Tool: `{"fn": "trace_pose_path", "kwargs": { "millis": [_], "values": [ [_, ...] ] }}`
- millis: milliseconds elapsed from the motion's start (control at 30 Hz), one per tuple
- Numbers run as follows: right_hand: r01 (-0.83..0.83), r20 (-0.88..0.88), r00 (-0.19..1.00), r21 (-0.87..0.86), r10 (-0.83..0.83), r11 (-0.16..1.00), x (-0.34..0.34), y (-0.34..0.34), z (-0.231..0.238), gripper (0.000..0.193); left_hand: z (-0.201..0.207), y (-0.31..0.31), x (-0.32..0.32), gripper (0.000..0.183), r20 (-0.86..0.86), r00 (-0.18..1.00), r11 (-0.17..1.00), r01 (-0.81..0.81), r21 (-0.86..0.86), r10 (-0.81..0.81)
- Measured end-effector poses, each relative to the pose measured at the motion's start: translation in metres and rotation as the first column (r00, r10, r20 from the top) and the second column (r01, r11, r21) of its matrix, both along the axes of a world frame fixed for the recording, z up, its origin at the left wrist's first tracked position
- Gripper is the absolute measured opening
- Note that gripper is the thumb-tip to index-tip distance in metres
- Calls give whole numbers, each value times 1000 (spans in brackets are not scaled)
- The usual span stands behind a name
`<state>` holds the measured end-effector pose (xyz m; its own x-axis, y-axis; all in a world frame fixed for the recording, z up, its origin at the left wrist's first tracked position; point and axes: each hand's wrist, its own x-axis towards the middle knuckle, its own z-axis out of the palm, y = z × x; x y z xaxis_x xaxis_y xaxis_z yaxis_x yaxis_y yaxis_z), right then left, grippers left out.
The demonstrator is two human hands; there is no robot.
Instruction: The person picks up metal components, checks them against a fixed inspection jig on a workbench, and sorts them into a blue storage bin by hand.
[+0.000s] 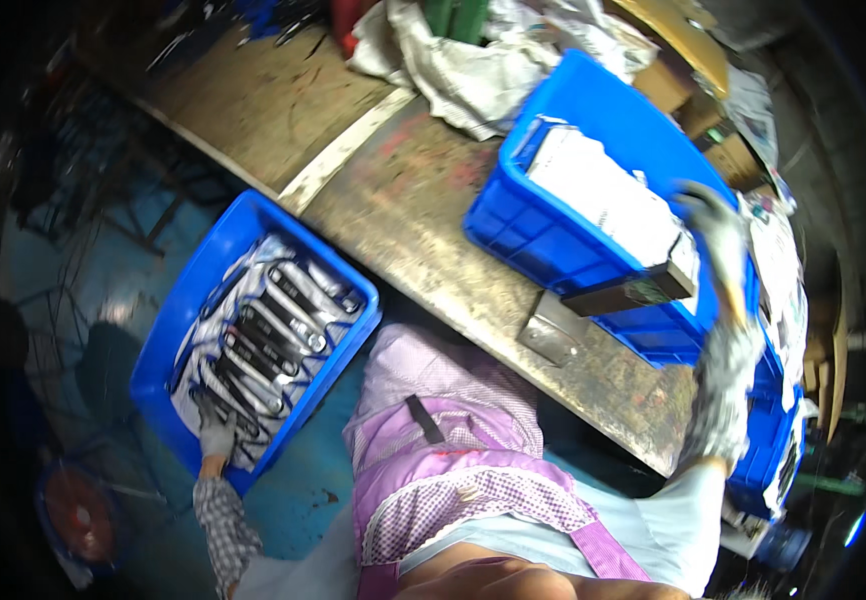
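My left hand (217, 432), in a pale glove with dark fingertips, reaches into a blue crate (161, 330) at the left. Its fingers look apart and rest against the near end of a row of long black-and-silver tools (263, 340) whose exact kind I cannot make out. White and dark wrapping lies around those tools. My right hand (718, 235), also gloved, is smeared by motion over the right side of a second blue crate (543, 225) on the bench. White packets or papers (603, 190) fill part of that crate, close to the hand. What the right fingers hold, if anything, is unclear.
A worn wooden bench (393, 220) runs diagonally across the view. A dark flat bar (633, 290) lies against the crate's near side, above a metal plate (553, 330). White cloth (453, 75) and cardboard boxes (738, 160) crowd the back. Another blue crate (768, 440) stands lower right.
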<state>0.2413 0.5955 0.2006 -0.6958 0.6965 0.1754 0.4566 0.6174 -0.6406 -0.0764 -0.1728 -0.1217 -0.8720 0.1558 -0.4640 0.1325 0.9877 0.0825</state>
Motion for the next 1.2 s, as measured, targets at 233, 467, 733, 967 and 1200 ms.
{"fn": "trace_pose_path", "kwargs": {
  "millis": [233, 467, 733, 967, 1200],
  "values": [
    [-479, 448, 839, 340, 308, 810, -201, 69, -124, 28, 77, 145, 9, 33, -486, 871, 879, 178, 442, 68],
    [-573, 566, 786, 520, 246, 633, -198, 63, -94, 25, 112, 360, 95, 23, -643, 668, 342, 744, 574, -374],
    [174, -107, 985, 570, -137, 803, 3, 41, -5, 30, 108, 469, 184, 54, -599, 277, 48, 928, 370, -751],
    [227, -422, 857, -207, -296, 952, 116, -143, 8, 24, 78, 451, 186, 42, -668, 406, 30, 866, 498, -623],
    [114, -86, 992, 345, -89, 932, 47, -188, -153, 16, 83, 452, 189, 24, -689, 593, 113, 786, 608, -417]
  ]
}}
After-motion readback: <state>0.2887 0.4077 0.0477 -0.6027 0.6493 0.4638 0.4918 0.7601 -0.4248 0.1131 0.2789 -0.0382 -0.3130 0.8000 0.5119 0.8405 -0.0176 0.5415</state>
